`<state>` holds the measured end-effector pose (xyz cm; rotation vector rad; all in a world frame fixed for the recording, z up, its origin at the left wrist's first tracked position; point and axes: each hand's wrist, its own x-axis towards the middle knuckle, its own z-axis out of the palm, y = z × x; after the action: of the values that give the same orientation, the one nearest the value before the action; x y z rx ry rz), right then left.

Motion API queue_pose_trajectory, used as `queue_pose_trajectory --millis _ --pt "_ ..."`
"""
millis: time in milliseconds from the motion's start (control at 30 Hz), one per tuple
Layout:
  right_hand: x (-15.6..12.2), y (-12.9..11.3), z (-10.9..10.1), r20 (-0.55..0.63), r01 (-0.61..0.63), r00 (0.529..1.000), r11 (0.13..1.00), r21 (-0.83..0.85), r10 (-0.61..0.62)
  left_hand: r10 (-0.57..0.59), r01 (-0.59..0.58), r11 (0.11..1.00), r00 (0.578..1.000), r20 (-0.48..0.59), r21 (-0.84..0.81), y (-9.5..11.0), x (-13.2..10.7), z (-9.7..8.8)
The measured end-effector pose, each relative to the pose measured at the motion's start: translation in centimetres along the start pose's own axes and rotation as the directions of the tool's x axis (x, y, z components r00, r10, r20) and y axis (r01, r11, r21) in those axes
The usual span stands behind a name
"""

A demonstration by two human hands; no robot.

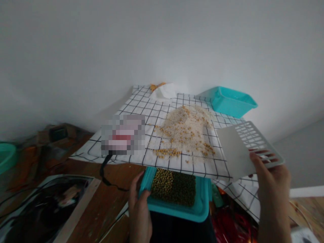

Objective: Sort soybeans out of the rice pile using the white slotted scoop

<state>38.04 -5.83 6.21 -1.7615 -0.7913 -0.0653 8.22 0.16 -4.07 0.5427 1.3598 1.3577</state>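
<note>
My left hand [140, 202] grips the left side of a turquoise tray [182, 216] at the table's front edge. Inside it, yellow beans [162, 184] lie on the left and dark green beans [184, 191] on the right. At the table's right corner, my right hand [272, 172] is closed on a pale slotted scoop [234, 141], its solid flat part towards the middle of the table. Between the hands, farther back on the checked cloth, spreads a heap of pale grains [174, 121] mixed with yellow beans [168, 153].
A second turquoise container [233, 103] stands at the back right by the wall. White paper [164, 91] lies at the back. A blurred-out flat object [124, 135] with a black strap [102, 172] lies left. Red plastic [233, 226] shows below the table.
</note>
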Motion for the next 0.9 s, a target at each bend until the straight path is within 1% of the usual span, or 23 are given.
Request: queue_pose_trajectory --millis 33,100,167,200,233,300,400,467,533,633,700,767,833,900 --pt "-0.4 0.2 -0.2 0.031 -0.061 0.998 0.997 0.048 0.059 0.001 -0.001 1.000 1.000 0.004 -0.010 0.0 0.0 0.0" --pt "-1.2 0.3 -0.1 0.149 -0.176 0.977 0.975 0.135 0.156 -0.010 0.010 1.000 1.000 0.010 -0.025 0.2 -0.1 0.1" --pt "-2.1 0.0 0.6 0.257 -0.240 0.949 0.945 0.221 0.181 -0.018 0.018 0.999 1.000 -0.004 -0.027 0.4 -0.3 0.3" --pt "-2.5 -0.2 1.2 0.288 -0.252 0.941 0.936 0.245 0.178 -0.016 0.016 1.000 1.000 -0.010 -0.026 0.5 -0.3 0.4" --pt "-2.8 -0.5 1.9 0.305 -0.251 0.938 0.933 0.260 0.167 -0.014 0.014 1.000 1.000 -0.011 -0.026 0.6 -0.3 0.5" --pt "-3.2 -1.2 3.7 0.304 -0.244 0.940 0.929 0.278 0.156 -0.011 0.011 1.000 1.000 -0.003 -0.026 0.7 -0.4 0.5" --pt "-3.5 -2.6 6.2 0.282 -0.273 0.942 0.908 0.317 0.184 -0.019 0.019 1.000 1.000 0.009 -0.020 0.7 -0.3 0.5" --pt "-3.6 -3.7 7.3 0.282 -0.254 0.946 0.903 0.347 0.158 -0.027 0.027 1.000 1.000 -0.001 -0.011 0.7 -0.3 0.4" --pt "-3.6 -4.8 7.8 0.295 -0.217 0.949 0.910 0.353 0.112 -0.028 0.028 1.000 0.999 -0.019 -0.004 0.7 -0.3 0.4" --pt "-3.1 -5.8 7.3 0.295 -0.157 0.954 0.929 0.335 0.055 -0.015 0.015 1.000 1.000 -0.023 -0.011 0.8 -0.2 0.5" --pt "-2.6 -5.7 6.5 0.270 -0.110 0.963 0.939 0.326 0.019 -0.005 0.004 1.000 1.000 -0.012 -0.015 0.7 -0.2 0.5" --pt "-2.2 -4.9 5.5 0.229 -0.083 0.973 0.947 0.311 0.010 -0.002 0.002 1.000 1.000 -0.002 -0.017 0.6 -0.1 0.5" --pt "-2.0 -3.8 4.5 0.188 -0.093 0.981 0.950 0.298 0.037 -0.005 0.005 1.000 1.000 -0.006 -0.023 0.4 -0.1 0.4" --pt "-2.3 -2.8 3.6 0.172 -0.111 0.983 0.947 0.302 0.061 -0.012 0.012 1.000 1.000 -0.009 -0.028 0.3 -0.1 0.2"
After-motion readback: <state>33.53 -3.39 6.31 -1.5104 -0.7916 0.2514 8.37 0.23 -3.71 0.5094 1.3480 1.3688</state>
